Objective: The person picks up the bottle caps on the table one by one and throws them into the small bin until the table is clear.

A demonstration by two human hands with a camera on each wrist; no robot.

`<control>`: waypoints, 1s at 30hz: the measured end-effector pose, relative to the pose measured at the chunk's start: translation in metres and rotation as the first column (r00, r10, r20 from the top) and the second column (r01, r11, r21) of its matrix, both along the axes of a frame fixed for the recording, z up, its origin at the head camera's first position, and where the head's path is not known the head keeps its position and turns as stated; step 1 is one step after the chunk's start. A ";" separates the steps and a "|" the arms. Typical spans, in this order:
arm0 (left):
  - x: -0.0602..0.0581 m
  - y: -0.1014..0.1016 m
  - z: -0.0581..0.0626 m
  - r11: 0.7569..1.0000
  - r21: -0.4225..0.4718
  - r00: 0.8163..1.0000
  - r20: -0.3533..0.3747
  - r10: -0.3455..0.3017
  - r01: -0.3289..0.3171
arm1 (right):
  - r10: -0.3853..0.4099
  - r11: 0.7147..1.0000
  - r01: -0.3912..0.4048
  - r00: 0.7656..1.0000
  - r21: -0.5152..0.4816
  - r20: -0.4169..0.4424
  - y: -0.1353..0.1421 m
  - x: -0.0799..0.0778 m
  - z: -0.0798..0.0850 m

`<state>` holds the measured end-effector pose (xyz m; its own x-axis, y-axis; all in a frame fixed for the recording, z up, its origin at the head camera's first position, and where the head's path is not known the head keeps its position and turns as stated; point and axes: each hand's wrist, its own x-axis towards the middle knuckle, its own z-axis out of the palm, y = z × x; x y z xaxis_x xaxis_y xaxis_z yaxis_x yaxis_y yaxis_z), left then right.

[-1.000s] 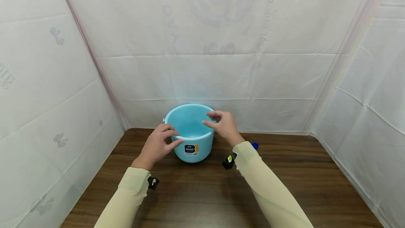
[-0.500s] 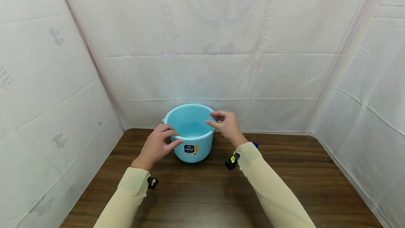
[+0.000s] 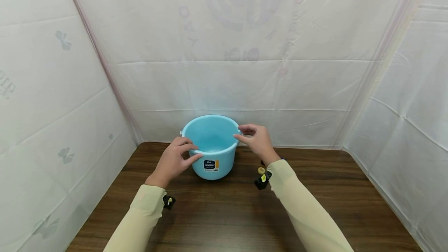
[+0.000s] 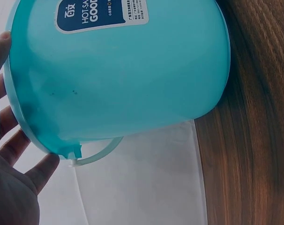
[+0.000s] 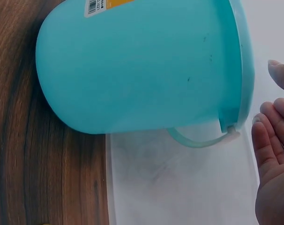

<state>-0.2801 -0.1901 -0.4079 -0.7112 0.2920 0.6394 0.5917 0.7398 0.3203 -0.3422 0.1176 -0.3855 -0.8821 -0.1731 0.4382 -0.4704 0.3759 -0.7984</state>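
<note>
A light blue plastic bucket (image 3: 217, 166) stands upright on the wooden table, a printed label (image 3: 211, 165) on its front. My left hand (image 3: 173, 162) grips the near left part of its rim, thumb outside and fingers reaching over. My right hand (image 3: 258, 140) is at the right side of the rim, its fingers loosely bent with nothing between them. In the right wrist view a gap shows between these fingertips (image 5: 259, 123) and the rim. The bucket's pale handle (image 4: 102, 152) hangs down at the back in the left wrist view.
A small round yellowish thing (image 3: 261, 170) lies beside the right wrist camera (image 3: 261, 182). Part of a blue object (image 3: 284, 159) shows behind the right sleeve. White sheeting (image 3: 245, 81) walls the table (image 3: 210, 213) at the back and both sides.
My right hand has moved right, from over the inside of the bucket to its right rim. The yellowish thing has come into view and the blue object is mostly covered. The left hand stays put.
</note>
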 end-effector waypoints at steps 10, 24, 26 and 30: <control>0.001 -0.001 0.000 1.000 0.004 1.000 0.006 0.000 0.000 | 0.003 1.000 -0.003 1.000 -0.004 0.028 0.014 0.002 -0.007; 0.001 0.000 0.000 1.000 0.007 1.000 -0.004 -0.005 0.005 | -0.039 0.999 0.038 0.998 0.024 0.039 0.038 0.011 -0.019; 0.001 0.000 0.000 1.000 0.007 1.000 -0.006 -0.006 0.006 | -0.036 0.999 0.035 0.998 0.016 0.042 0.042 0.012 -0.021; 0.000 0.000 0.000 1.000 0.007 1.000 -0.010 -0.008 0.008 | -0.038 0.999 0.038 0.998 0.018 0.044 0.052 0.014 -0.026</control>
<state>-0.2803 -0.1899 -0.4081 -0.7026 0.2933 0.6483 0.6009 0.7326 0.3197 -0.3280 0.1692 -0.4112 -0.9068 -0.1461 0.3955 -0.4195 0.4063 -0.8118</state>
